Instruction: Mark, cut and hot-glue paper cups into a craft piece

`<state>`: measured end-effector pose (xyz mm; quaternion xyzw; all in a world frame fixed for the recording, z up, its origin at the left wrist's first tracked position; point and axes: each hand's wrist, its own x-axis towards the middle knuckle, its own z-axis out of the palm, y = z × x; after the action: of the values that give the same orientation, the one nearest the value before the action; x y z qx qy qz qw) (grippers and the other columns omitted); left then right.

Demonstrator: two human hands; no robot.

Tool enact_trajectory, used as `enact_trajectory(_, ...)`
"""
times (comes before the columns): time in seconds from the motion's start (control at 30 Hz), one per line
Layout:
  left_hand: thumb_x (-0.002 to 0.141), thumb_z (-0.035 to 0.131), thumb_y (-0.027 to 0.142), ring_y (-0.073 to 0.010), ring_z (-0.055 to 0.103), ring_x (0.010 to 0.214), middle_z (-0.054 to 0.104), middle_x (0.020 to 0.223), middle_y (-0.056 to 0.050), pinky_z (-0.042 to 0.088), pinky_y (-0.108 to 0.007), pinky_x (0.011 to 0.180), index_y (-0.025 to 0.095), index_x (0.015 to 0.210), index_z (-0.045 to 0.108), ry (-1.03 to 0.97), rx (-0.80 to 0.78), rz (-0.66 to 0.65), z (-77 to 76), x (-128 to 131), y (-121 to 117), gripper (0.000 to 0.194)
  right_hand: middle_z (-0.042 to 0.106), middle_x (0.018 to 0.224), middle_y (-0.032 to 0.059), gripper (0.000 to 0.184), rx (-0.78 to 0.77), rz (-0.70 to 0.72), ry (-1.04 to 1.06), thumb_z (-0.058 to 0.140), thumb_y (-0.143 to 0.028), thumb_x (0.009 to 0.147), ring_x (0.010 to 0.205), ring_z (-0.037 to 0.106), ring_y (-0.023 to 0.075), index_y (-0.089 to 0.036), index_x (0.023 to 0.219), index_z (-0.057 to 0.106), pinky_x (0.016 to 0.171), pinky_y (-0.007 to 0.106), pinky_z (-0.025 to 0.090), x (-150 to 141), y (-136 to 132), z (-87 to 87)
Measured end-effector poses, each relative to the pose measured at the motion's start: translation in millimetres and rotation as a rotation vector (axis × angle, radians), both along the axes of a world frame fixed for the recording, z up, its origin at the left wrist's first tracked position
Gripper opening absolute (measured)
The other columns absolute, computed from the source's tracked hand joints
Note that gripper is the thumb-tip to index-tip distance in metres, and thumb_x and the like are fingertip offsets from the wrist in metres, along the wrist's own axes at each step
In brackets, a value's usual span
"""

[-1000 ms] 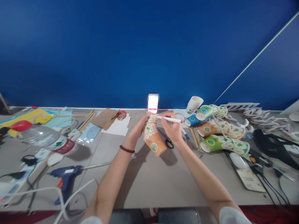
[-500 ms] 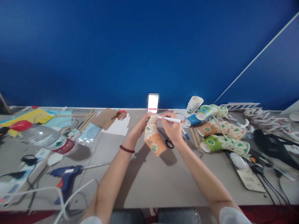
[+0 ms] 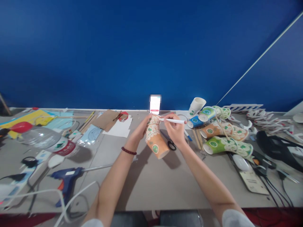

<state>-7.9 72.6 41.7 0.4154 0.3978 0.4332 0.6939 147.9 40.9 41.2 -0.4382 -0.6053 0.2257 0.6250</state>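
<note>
Above the middle of the table I hold a stack of paper cups [image 3: 154,134], orange with white and green leaf patterns, tilted with the orange base toward me. My left hand [image 3: 141,127] is wrapped round its upper left side. My right hand [image 3: 175,130] pinches a white marker pen [image 3: 175,121] whose tip end meets the right side of the stack near its top. The exact contact of the tip is too small to make out. Dark-handled scissors [image 3: 171,145] lie on the table just below my right hand.
A lit phone [image 3: 155,104] stands against the blue wall. At right lie more cup stacks [image 3: 228,147], wooden sticks [image 3: 198,138] and a computer mouse [image 3: 240,162]. On the left are a blue glue gun [image 3: 68,178], a plastic bottle [image 3: 52,140], cardboard [image 3: 106,119] and a power strip [image 3: 35,171].
The cup stack has turned slightly in my left hand, its green logo shifting a little left. The marker has moved slightly down and right along the stack.
</note>
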Motion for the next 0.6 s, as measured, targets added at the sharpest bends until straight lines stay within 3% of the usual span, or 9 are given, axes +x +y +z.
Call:
enact_trajectory(0.13,0.084,0.058,0.062,-0.0194,0.065,0.073,0.073,0.086,-0.008,0.050,-0.029,0.067,0.014,0.105,0.073,-0.029,0.044,-0.050,-4.8,1.3,4.9,0.053,0.067,0.085,0.0042,0.004,-0.007,0.011,0.019,0.060,-0.027,0.083,0.087,0.068,0.0218,-0.023,0.084,0.061,0.080,0.036,0.055,-0.2,1.0,-1.4)
enact_trajectory(0.33,0.085,0.059,0.057,-0.0150,0.057,0.057,0.066,0.066,-0.003,0.047,-0.028,0.058,0.015,0.092,0.072,-0.101,-0.023,-0.072,-4.5,3.8,3.7,0.045,0.068,0.086,0.0046,0.003,-0.020,0.029,0.026,0.060,-0.026,0.083,0.087,0.069,0.0219,-0.023,0.084,0.060,0.080,0.036,0.055,-1.5,1.2,-1.1)
enact_trajectory(0.6,0.085,0.052,0.062,-0.0180,0.061,0.057,0.066,0.063,-0.005,0.049,-0.030,0.059,0.015,0.091,0.071,-0.097,-0.126,-0.061,-13.6,7.5,9.1,0.051,0.069,0.088,0.0049,0.003,-0.043,0.063,0.003,0.060,-0.025,0.083,0.090,0.069,0.0219,-0.023,0.084,0.060,0.081,0.035,0.055,-2.6,-0.1,1.2)
